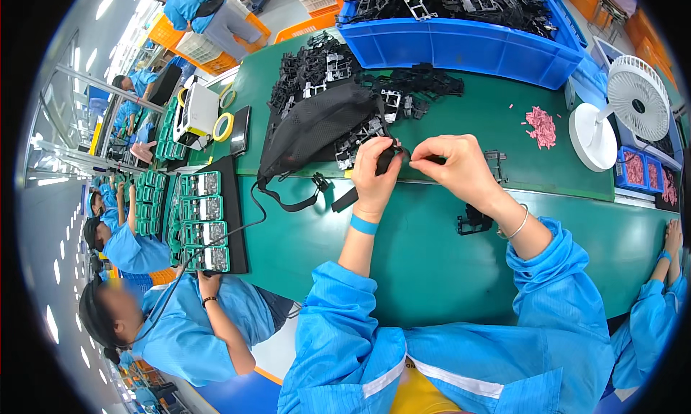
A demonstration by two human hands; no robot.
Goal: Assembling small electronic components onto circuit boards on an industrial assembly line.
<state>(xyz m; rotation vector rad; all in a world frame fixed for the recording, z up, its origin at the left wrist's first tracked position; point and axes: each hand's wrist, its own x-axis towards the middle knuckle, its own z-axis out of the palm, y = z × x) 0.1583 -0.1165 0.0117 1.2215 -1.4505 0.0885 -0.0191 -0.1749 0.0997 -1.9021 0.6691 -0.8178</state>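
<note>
- Head view: both hands meet at table centre, over the green mat (432, 270).
- Left hand (376, 171) is wrapped around a small black plastic part (389, 157), fingers closed on it, thumb side up.
- Right hand (455, 166) pinches narrow, thumb to forefinger, right at the part's right end; whether it holds something tiny I can't tell.
- Key relation: the part sits between the two hands, in the left one's grip; the right fingertips come at it from the right. Its long axis looks roughly upright, mostly hidden by fingers.
- Left hand is the holder, right is touching or just beside it.
- Counts: one part in hand; one loose black part (473, 220) on the mat near the right wrist, another one (495, 159) just behind the right hand.
- One black mesh bag (317, 126) left of the hands, strap trailing toward them.
- Heap of black parts (324, 65) behind the bag, too many to count.
- One blue bin (461, 47) full of the same, one white fan (619, 112), one small pile of pink bits (541, 126).
</note>
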